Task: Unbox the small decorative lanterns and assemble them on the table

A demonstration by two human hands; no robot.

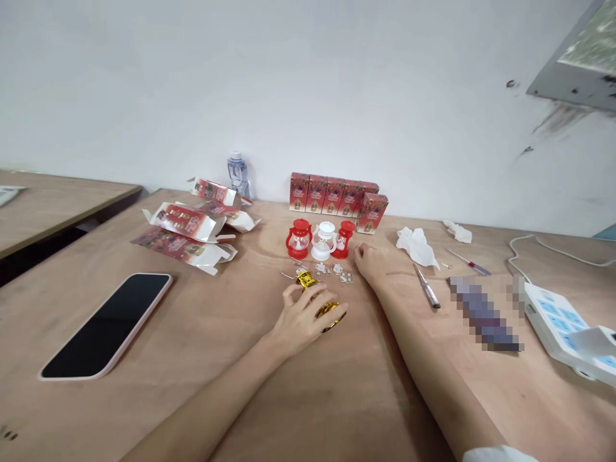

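Note:
My left hand is wrapped over a small gold toy lantern that lies tilted on the table, its shiny base showing past my fingers. Beside the right-hand red lantern, my right hand rests on the table with its fingers curled; whatever they may hold is hidden. Another red lantern and a white lantern stand upright in the same row. Small white parts and bits of wire lie scattered just in front of them.
Several red printed boxes stand against the wall. Opened cartons, a water bottle and a phone are at left. To the right lie crumpled tissue, a silver pen-like tool, a screwdriver and a power strip.

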